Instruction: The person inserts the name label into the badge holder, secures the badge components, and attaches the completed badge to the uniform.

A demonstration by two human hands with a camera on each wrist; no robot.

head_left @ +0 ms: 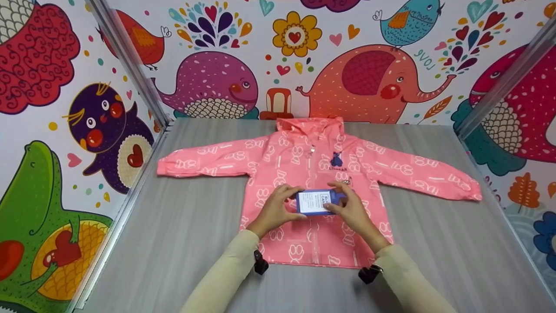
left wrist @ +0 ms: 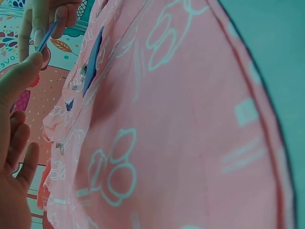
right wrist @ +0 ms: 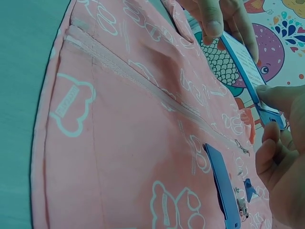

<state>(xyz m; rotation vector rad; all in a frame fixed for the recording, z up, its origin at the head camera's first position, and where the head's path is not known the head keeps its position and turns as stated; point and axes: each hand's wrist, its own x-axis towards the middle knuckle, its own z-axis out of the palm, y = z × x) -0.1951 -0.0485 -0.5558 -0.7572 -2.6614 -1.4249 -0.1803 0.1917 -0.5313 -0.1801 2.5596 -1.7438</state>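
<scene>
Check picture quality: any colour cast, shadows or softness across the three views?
Head view: fairly even light, but the small print on the blue card holder is unreadable; left wrist view: teal cast, dark shadow on the jacket, nearest cloth looks soft; right wrist view: similar cast, shadowed patches on the jacket.

Grey wood-grain tabletop. Cartoon-print back wall: purple whale; coral elephant, blue bird atop. Left panel: green crocodile, penguin.

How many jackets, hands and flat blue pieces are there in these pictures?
Pink jacket: 1
Hands, left hand and right hand: 2
Flat blue pieces, held piece and piece on the jacket: 2
Total: 5
</scene>
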